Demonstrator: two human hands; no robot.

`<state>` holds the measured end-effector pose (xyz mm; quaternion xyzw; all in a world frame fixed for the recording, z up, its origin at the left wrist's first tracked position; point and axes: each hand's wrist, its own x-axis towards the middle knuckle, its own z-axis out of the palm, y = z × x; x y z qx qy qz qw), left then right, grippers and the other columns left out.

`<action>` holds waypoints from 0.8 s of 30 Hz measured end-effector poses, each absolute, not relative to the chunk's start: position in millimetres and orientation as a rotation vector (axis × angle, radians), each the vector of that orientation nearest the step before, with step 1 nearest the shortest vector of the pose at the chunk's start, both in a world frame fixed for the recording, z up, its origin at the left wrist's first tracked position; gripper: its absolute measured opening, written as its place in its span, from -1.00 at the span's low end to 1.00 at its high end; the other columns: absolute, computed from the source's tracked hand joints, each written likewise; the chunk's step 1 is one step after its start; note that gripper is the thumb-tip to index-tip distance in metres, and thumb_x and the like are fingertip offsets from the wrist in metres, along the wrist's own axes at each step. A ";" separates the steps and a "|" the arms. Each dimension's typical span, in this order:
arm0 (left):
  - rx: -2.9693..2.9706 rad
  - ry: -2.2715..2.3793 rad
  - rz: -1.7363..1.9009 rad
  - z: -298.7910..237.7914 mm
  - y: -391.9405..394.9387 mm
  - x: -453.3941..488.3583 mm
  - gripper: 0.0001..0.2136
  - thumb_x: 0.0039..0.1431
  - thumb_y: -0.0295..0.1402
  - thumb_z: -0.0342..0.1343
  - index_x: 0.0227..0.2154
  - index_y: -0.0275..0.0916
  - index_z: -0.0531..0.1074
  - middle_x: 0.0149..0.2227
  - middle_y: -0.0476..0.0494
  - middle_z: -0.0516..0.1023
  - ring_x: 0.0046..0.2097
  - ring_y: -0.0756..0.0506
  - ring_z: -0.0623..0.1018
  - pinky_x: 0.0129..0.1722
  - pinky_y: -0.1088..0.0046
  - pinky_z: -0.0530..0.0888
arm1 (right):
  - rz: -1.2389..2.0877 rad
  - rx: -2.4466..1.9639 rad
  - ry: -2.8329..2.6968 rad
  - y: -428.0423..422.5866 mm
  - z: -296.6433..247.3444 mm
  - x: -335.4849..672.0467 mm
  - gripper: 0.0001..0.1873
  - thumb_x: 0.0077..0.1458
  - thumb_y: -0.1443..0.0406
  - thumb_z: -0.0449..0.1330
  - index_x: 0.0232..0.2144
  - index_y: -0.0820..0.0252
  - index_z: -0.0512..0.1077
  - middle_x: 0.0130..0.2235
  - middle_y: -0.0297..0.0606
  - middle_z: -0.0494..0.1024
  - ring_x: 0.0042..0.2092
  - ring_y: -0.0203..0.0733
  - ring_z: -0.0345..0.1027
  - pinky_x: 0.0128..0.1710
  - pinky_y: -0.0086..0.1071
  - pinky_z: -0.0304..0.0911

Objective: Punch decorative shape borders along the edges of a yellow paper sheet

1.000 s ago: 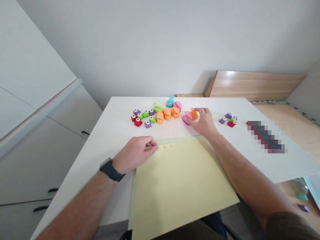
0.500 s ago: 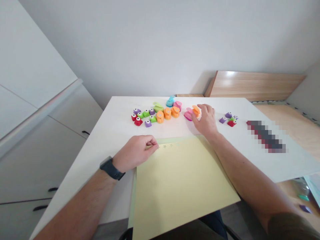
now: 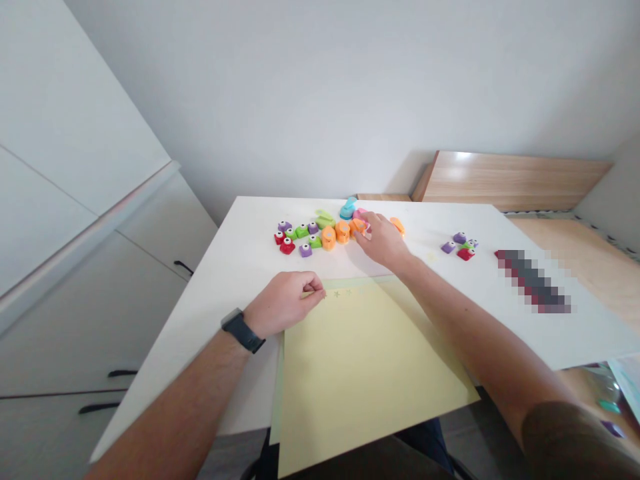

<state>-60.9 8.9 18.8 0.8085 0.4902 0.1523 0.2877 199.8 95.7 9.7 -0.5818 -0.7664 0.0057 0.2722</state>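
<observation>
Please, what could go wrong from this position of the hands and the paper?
The right hand is among closely packed punches, so it might knock the neighbouring orange punch.
The yellow sheet hangs past the near edge of the table; it could bend there.
The left hand is beside small star shapes near the sheet's upper edge; a pull might crease or tear it.

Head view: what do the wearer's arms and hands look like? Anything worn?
Both the left hand and right hand are ungloved. The left wrist has a dark watch-like band with a squarish case; its display isn't readable. No wristwear shows on the right. The right forearm is bare up to a dark brownish sleeve.
</observation>
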 end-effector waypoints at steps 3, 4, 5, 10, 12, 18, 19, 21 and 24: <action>2.158 1.303 0.411 20.2 8.5 -61.4 -0.75 0.27 -0.15 0.06 -0.32 -0.15 0.57 -0.28 -0.07 0.68 -0.23 -0.14 0.63 -0.23 0.38 0.44 | 0.014 -1.693 -2.047 107.4 8.6 192.7 -0.59 0.24 0.19 0.16 0.10 0.18 0.39 0.03 0.02 0.56 0.00 0.06 0.47 0.01 -0.14 0.31; 2.156 1.301 0.413 20.6 8.4 -61.5 -0.76 0.26 -0.15 0.06 -0.32 -0.15 0.57 -0.28 -0.07 0.69 -0.22 -0.14 0.63 -0.22 0.38 0.44 | 0.012 -1.726 -2.047 110.9 7.6 191.7 -0.62 0.25 0.19 0.15 0.08 0.18 0.40 0.01 0.02 0.58 0.01 0.07 0.47 0.00 -0.14 0.31; 2.154 1.297 0.416 20.9 8.2 -61.7 -0.76 0.26 -0.16 0.06 -0.32 -0.15 0.57 -0.28 -0.07 0.69 -0.22 -0.14 0.63 -0.22 0.39 0.44 | 0.011 -1.753 -2.046 113.9 6.5 191.4 -0.65 0.26 0.19 0.13 0.05 0.19 0.41 -0.01 0.02 0.59 0.00 0.06 0.47 0.00 -0.14 0.30; 2.139 1.278 0.444 21.2 6.8 -62.5 -0.77 0.25 -0.18 0.07 -0.33 -0.15 0.57 -0.28 -0.06 0.69 -0.22 -0.13 0.65 -0.22 0.40 0.45 | -0.028 -1.798 -2.002 113.7 5.4 195.4 -0.74 0.27 0.24 0.09 -0.05 0.19 0.44 -0.09 -0.01 0.61 -0.05 0.04 0.47 -0.06 -0.17 0.30; 2.133 1.274 0.453 21.2 6.4 -62.7 -0.78 0.25 -0.18 0.07 -0.33 -0.15 0.57 -0.28 -0.06 0.69 -0.21 -0.13 0.65 -0.23 0.41 0.45 | -0.048 -1.777 -1.984 105.9 8.5 199.0 -0.74 0.26 0.24 0.10 -0.06 0.18 0.44 -0.10 0.00 0.61 -0.07 0.05 0.47 -0.08 -0.17 0.30; 2.137 1.281 0.465 22.1 5.6 -62.1 -0.78 0.25 -0.19 0.08 -0.33 -0.14 0.57 -0.28 -0.05 0.69 -0.22 -0.12 0.64 -0.23 0.39 0.44 | 0.077 -1.686 -1.923 68.6 24.7 220.0 -0.69 0.17 0.22 0.19 -0.03 0.12 0.44 -0.26 -0.20 0.62 -0.27 -0.10 0.47 -0.23 -0.27 0.30; 2.138 1.283 0.466 22.2 5.6 -61.9 -0.78 0.25 -0.18 0.08 -0.33 -0.14 0.57 -0.28 -0.05 0.69 -0.21 -0.12 0.64 -0.23 0.39 0.43 | 0.132 -1.685 -1.905 61.4 27.6 225.2 -0.68 0.16 0.20 0.21 -0.03 0.10 0.45 -0.29 -0.25 0.62 -0.31 -0.13 0.47 -0.27 -0.29 0.29; 2.135 1.287 0.462 22.4 5.6 -61.5 -0.78 0.26 -0.18 0.08 -0.33 -0.14 0.57 -0.28 -0.05 0.69 -0.22 -0.12 0.64 -0.24 0.39 0.43 | 0.239 -1.681 -1.880 47.0 32.4 235.9 -0.65 0.14 0.17 0.24 -0.02 0.08 0.46 -0.30 -0.29 0.61 -0.35 -0.17 0.46 -0.32 -0.32 0.29; 2.141 1.288 0.460 22.6 5.5 -61.1 -0.77 0.26 -0.17 0.07 -0.32 -0.14 0.57 -0.28 -0.06 0.69 -0.22 -0.13 0.64 -0.24 0.39 0.43 | 0.360 -1.675 -1.863 29.6 34.4 249.5 -0.61 0.14 0.14 0.24 0.01 0.08 0.45 -0.30 -0.29 0.62 -0.37 -0.20 0.46 -0.35 -0.33 0.31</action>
